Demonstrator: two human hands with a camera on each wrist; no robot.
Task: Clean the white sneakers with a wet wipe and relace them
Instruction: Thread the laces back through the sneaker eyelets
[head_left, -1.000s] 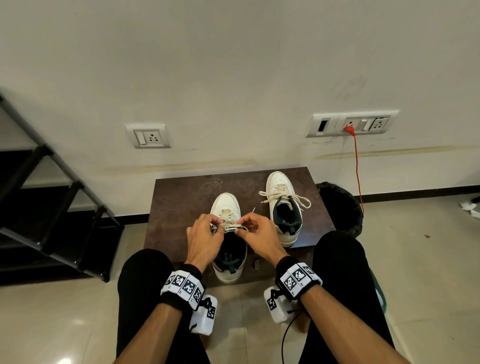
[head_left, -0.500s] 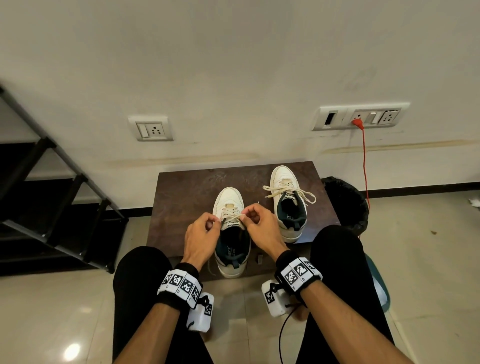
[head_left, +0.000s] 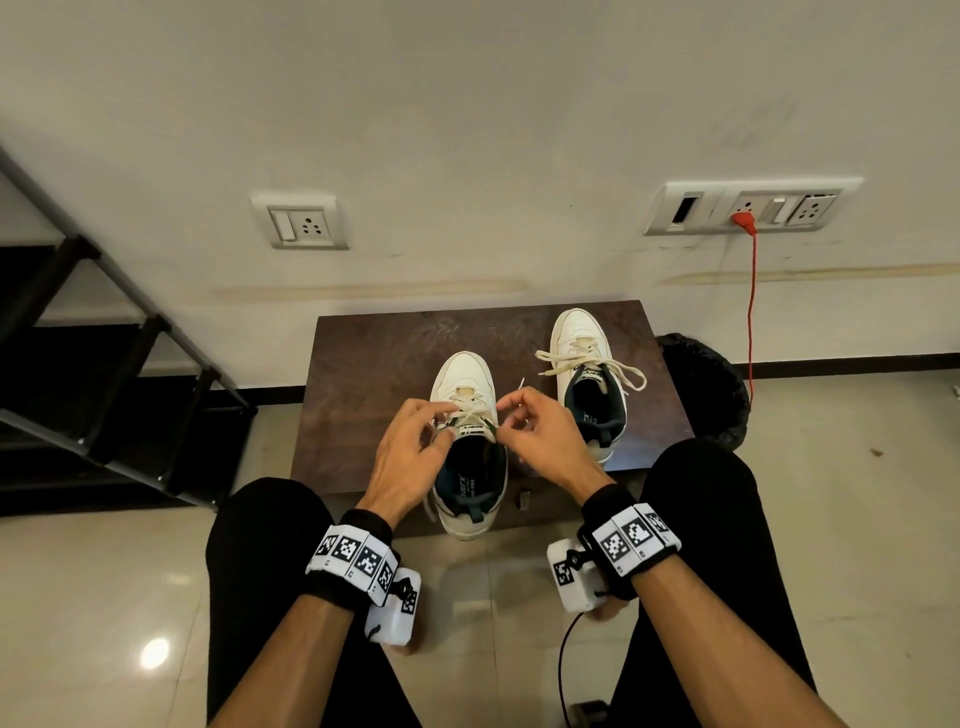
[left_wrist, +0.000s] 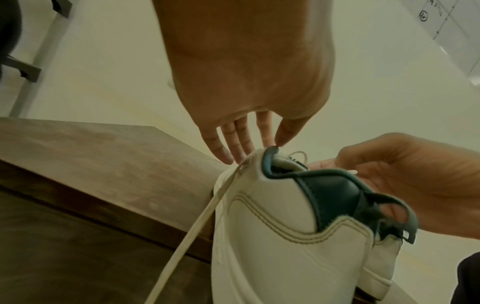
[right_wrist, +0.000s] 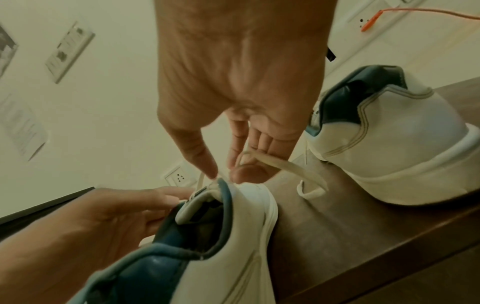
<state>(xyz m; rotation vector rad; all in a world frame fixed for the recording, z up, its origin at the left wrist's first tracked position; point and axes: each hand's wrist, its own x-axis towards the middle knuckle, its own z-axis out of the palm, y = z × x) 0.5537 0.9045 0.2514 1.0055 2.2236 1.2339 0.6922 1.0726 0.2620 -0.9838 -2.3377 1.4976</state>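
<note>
Two white sneakers with dark green linings stand on a small brown table (head_left: 374, 374). The left sneaker (head_left: 465, 374) (left_wrist: 285, 246) (right_wrist: 233, 257) is between my hands, heel toward me. My left hand (head_left: 439, 423) (left_wrist: 249, 148) lies with straight fingers against its left eyelet edge, beside the tongue. My right hand (head_left: 506, 415) (right_wrist: 223, 174) pinches the cream lace (right_wrist: 291, 166) between thumb and forefinger at the right eyelets; the lace tip (head_left: 521, 385) sticks up. Another lace end (left_wrist: 197, 222) hangs over the table's front. The right sneaker (head_left: 576, 332) (right_wrist: 402, 144) stands apart, loosely laced.
A black bin (head_left: 711, 389) sits right of the table, with an orange cable (head_left: 751, 312) hanging from the wall socket above it. A black rack (head_left: 104, 364) stands at the left. My knees (head_left: 260, 545) in black trousers flank the table's front.
My left hand's fingers have straightened out of their pinch at the tongue. The right hand keeps its pinch on the lace and has risen slightly. Both sneakers stay put.
</note>
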